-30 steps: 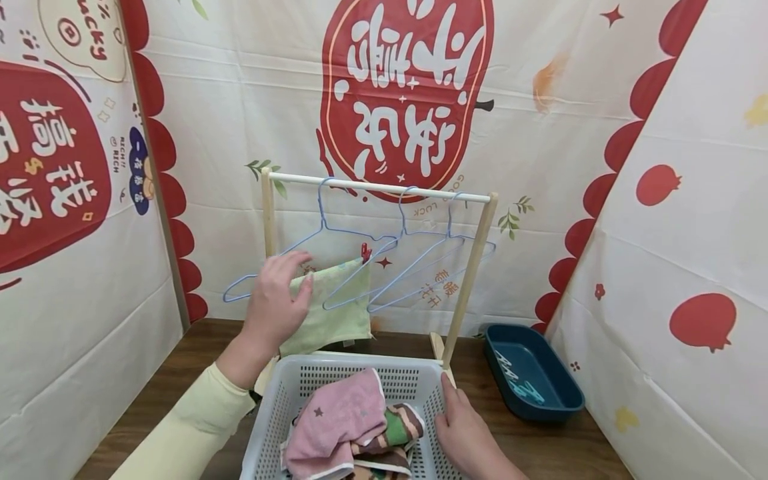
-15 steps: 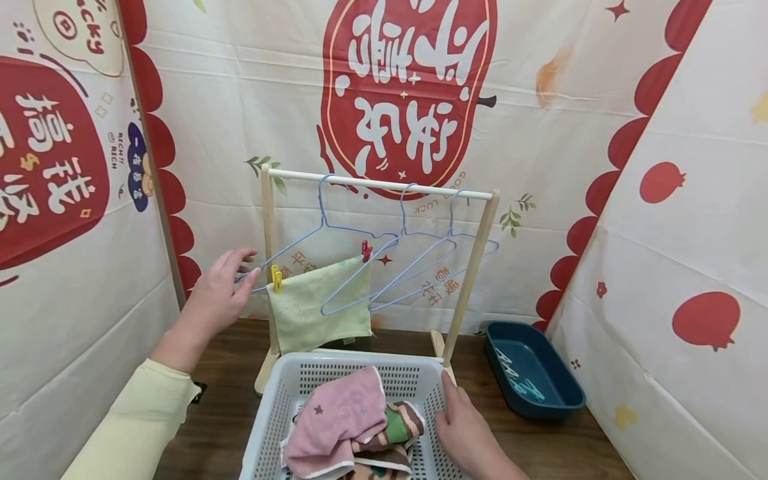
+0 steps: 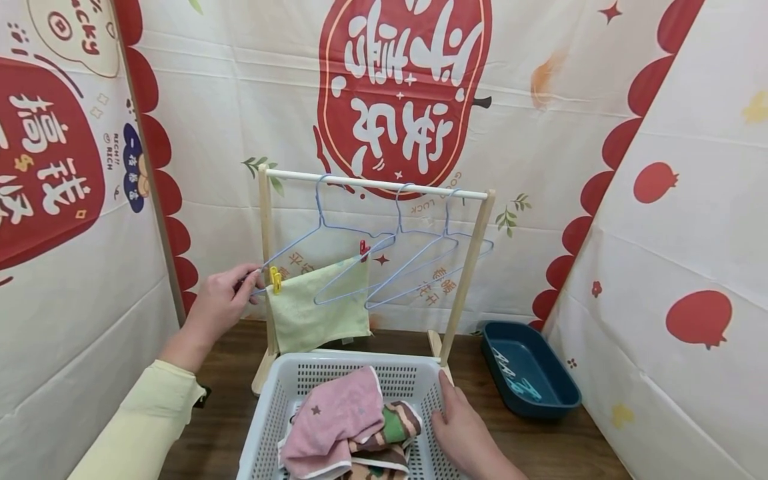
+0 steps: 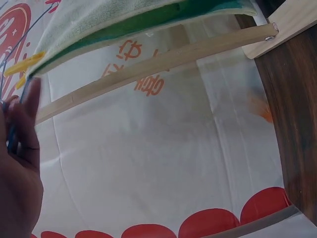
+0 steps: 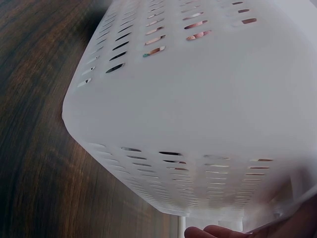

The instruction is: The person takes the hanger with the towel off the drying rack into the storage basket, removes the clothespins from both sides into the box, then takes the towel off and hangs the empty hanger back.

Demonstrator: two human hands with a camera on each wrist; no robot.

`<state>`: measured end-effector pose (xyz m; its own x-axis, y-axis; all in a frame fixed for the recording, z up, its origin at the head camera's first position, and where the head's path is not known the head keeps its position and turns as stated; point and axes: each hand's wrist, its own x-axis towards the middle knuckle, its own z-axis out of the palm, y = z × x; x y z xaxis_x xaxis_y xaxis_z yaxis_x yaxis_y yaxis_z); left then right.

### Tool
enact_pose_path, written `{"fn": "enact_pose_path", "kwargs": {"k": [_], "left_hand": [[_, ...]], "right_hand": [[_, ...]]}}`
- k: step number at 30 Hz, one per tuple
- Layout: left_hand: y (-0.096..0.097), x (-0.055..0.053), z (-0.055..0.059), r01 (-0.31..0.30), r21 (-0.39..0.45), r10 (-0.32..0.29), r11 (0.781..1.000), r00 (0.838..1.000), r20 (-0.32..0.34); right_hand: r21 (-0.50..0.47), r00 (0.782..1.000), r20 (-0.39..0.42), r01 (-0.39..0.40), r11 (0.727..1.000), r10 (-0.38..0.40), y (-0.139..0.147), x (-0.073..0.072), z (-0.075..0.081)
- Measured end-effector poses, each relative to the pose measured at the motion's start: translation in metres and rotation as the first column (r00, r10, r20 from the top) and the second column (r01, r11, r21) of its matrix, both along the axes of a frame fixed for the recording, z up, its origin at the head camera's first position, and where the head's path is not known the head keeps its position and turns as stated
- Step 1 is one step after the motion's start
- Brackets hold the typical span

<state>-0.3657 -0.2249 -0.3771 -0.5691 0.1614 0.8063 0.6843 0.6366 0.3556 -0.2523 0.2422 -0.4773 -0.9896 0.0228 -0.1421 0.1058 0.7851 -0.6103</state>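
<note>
My left hand [image 3: 225,297] pinches the left end of a blue wire hanger [image 3: 294,248] that hangs from the rack's white rail. A pale green cloth [image 3: 321,307] is pegged to this hanger's lower bar by a yellow clothespin [image 3: 275,280] at its left corner and a red clothespin [image 3: 363,250] at its right. In the left wrist view the fingers lie close by the yellow clothespin [image 4: 25,64]. My right hand [image 3: 465,427] grips the right rim of a light grey perforated basket [image 3: 360,360]. Inside lie a pink cloth [image 3: 336,420] and a brown-and-green patterned cloth [image 3: 393,427].
Two more blue hangers [image 3: 414,263] hang on the right part of the wooden rack [image 3: 465,287], directly behind the basket. At the right on the dark wooden table [image 3: 576,453] stands a blue bin [image 3: 558,387] with white and teal clothespins [image 3: 522,387]. Printed fabric walls enclose the table.
My left hand has moved left from in front of the green cloth to the hanger's left end, uncovering the yellow clothespin. My right hand stays on the basket rim.
</note>
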Motion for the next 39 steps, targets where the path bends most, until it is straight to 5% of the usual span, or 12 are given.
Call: {"fn": "enact_pose_path", "kwargs": {"k": [10, 20, 26, 39], "left_hand": [[0.003, 0.001, -0.002, -0.004, 0.105, 0.002, 0.994, 1.0, 0.016], [0.003, 0.002, 0.0, -0.033, 0.115, 0.046, 0.993, 0.992, -0.114], [0.003, 0.004, 0.006, -0.026, 0.153, 0.052, 0.988, 0.984, -0.172], [-0.007, 0.018, 0.027, -0.046, 0.194, 0.079, 0.98, 0.982, -0.169]], "right_hand": [[0.011, 1.0, -0.007, 0.007, 1.0, -0.007, 0.0, 0.0, 0.001], [0.007, 1.0, 0.005, 0.013, 1.0, -0.013, -0.001, 0.0, -0.001], [0.015, 1.0, -0.01, 0.009, 1.0, -0.009, 0.0, 0.0, -0.002], [0.005, 1.0, -0.016, 0.011, 1.0, -0.011, -0.001, 0.001, 0.0]]}}
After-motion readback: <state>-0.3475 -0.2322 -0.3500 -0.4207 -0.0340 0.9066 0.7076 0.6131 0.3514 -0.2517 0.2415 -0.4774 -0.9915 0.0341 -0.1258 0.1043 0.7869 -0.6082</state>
